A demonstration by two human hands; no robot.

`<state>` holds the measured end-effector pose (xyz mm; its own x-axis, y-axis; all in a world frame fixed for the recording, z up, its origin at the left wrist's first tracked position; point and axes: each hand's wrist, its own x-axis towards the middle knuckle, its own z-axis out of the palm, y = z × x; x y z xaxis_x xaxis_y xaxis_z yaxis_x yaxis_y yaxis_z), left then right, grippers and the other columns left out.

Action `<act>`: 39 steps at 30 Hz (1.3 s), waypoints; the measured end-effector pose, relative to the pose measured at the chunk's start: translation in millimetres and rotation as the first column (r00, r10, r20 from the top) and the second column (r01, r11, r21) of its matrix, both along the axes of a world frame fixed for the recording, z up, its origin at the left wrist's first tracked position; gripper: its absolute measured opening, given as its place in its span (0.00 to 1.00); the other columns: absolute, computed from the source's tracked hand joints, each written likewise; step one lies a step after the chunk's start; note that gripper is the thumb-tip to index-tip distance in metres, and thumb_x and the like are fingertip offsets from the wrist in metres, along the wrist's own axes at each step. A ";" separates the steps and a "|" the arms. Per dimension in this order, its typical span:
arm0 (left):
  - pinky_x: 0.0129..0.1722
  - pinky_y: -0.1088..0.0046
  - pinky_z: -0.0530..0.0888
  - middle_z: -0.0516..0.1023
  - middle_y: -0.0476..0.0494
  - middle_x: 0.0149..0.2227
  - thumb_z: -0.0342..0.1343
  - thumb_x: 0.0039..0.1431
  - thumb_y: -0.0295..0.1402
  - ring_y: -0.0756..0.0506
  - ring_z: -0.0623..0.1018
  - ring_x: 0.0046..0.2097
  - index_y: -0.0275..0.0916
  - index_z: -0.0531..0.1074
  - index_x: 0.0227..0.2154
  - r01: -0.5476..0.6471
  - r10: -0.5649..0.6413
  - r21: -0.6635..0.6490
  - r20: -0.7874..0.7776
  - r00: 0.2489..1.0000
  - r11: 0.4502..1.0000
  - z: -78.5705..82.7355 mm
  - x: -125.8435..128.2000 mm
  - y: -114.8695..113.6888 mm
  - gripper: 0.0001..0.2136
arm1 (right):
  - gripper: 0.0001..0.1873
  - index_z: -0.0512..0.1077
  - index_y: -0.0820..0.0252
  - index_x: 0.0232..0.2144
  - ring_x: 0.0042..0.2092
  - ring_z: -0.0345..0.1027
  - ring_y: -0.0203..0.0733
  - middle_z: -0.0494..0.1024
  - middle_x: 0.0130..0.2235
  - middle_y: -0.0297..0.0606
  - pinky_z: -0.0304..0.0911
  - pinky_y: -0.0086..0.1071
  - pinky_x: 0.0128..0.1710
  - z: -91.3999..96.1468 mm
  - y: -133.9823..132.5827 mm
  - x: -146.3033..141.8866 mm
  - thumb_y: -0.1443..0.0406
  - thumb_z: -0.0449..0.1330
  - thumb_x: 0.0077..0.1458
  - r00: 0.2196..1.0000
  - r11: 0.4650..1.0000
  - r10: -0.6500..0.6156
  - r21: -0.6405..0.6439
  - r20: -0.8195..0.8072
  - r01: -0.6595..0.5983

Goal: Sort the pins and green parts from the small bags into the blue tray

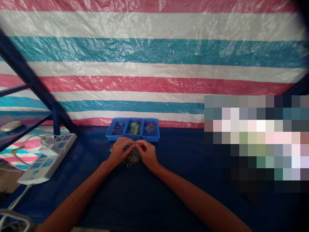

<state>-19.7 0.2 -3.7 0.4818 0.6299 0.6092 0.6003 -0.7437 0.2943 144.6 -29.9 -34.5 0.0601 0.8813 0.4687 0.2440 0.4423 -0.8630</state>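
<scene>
My left hand (121, 150) and my right hand (147, 154) meet just in front of the blue bins, fingertips pinched close together. What sits between the fingertips is too small to make out. Under and between the hands lies a pile of small clear plastic bags (132, 158) with thin dark pieces among them. Beyond my hands stand three blue bins side by side. The left bin (111, 132) contains several small metal pins, the middle bin (134, 137) holds greenish clear bags, and the right bin (154, 135) has a clear bag in it.
A white power strip (51, 164) with plugs and cables lies at the left on the dark blue table (135, 199). A blue metal frame (41, 90) rises there, with a white computer mouse (11, 126) behind it. Striped plastic sheeting (145, 51) hangs behind. The right side is pixelated.
</scene>
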 end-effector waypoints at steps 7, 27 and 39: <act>0.43 0.67 0.71 0.77 0.44 0.35 0.50 0.61 0.37 0.45 0.75 0.40 0.40 0.72 0.35 -0.051 0.051 -0.016 0.043 0.998 0.999 1.1 -0.6 0.2 0.08 | 0.14 0.72 0.58 0.44 0.39 0.71 0.42 0.77 0.39 0.39 0.66 0.32 0.39 0.5 -2.2 1.3 0.64 0.50 0.60 0.999 0.999 -0.024 0.021 0.026 0.024; 0.40 0.73 0.71 0.75 0.45 0.37 0.45 0.64 0.37 0.48 0.75 0.38 0.37 0.69 0.38 0.001 0.041 -0.308 0.129 0.991 0.951 4.1 4.5 -5.0 0.11 | 0.05 0.73 0.58 0.33 0.40 0.67 0.38 0.70 0.39 0.38 0.64 0.29 0.37 1.6 0.0 1.3 0.66 0.57 0.57 0.995 0.994 -0.095 0.064 0.026 0.093; 0.41 0.72 0.72 0.75 0.43 0.35 0.50 0.62 0.34 0.47 0.75 0.38 0.38 0.76 0.36 0.036 -0.036 -0.019 0.021 0.999 0.999 0.8 1.9 -3.1 0.10 | 0.07 0.71 0.59 0.33 0.33 0.68 0.38 0.74 0.32 0.35 0.62 0.29 0.35 0.3 -1.0 0.1 0.64 0.54 0.58 0.993 0.993 -0.112 0.023 -0.026 0.113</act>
<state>-17.8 -2.9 -2.8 0.4919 0.6240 0.6072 0.5671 -0.7588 0.3203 144.6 -30.9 -34.2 0.1696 0.8566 0.4873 0.2724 0.4344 -0.8585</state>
